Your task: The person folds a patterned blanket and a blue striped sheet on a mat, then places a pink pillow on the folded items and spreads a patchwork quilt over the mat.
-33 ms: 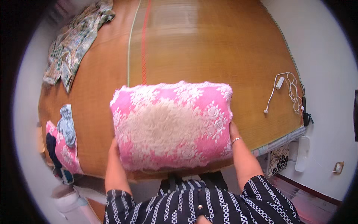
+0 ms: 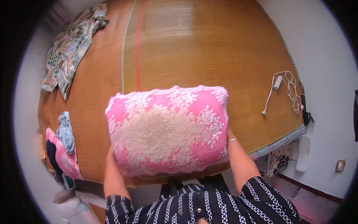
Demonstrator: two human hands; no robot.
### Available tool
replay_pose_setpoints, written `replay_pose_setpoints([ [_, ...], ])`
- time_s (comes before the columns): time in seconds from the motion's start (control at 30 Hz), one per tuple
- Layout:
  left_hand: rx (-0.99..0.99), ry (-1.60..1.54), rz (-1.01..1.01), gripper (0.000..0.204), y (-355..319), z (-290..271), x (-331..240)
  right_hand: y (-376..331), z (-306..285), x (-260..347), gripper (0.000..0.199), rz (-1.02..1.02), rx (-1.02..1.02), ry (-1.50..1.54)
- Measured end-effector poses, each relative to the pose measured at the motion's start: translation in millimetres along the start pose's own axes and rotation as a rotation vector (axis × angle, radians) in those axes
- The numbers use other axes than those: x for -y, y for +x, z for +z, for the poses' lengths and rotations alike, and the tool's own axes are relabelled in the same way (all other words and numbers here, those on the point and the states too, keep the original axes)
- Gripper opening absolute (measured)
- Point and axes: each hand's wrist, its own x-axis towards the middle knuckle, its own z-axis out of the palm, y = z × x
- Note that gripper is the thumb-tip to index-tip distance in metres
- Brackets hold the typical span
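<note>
Left hand [image 2: 111,152] and right hand [image 2: 230,136]: holding pillow [image 2: 167,130] by its short ends, fingers hidden; long axis crosswise between them, neither nearer; pillow over near edge of mat [image 2: 231,56].

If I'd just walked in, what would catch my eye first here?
Probably the big pink pillow, white-flowered with a beige middle, front and centre between the left hand and right hand. Beyond it spreads a broad brown mat, with a patterned cloth crumpled at the upper left.

Rough, embossed matt cloth pillow [image 2: 160,130], ribbed glossy mat [image 2: 209,56], shiny metal bracelet [image 2: 233,140], soft cloth garment [image 2: 72,48]
</note>
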Motion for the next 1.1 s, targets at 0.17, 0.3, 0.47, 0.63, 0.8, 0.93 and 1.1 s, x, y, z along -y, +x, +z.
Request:
replay_pose_setpoints([
  [0.17, -0.163, -0.052, 0.035, 0.04, -21, 17, 3, 32, -11, 8, 0.041, 0.103, -0.012, 0.084],
  [0.3, -0.202, -0.095, 0.079, 0.04, -32, 75, -1, 53, -36, 51, 0.039, 0.111, -0.039, 0.05],
  [0.47, -0.025, -0.172, 0.088, 0.041, 20, 247, 14, 120, -105, 202, 0.037, 0.029, -0.031, -0.124],
  [0.63, 0.34, -0.2, -0.053, 0.041, 112, 491, 47, 143, -182, 425, 0.035, -0.245, -0.033, -0.417],
  [0.8, 0.365, 0.065, 0.11, 0.044, 179, 753, 90, 60, -179, 539, 0.028, -1.088, -0.409, -1.037],
  [0.93, 0.156, 0.951, 0.667, 0.047, 204, 882, 104, 43, -192, 467, 0.027, -1.083, -0.542, -1.122],
  [1.1, 0.374, 0.776, 0.836, 0.04, 197, 823, 140, 34, -198, 289, 0.032, -0.691, -0.437, -0.943],
])
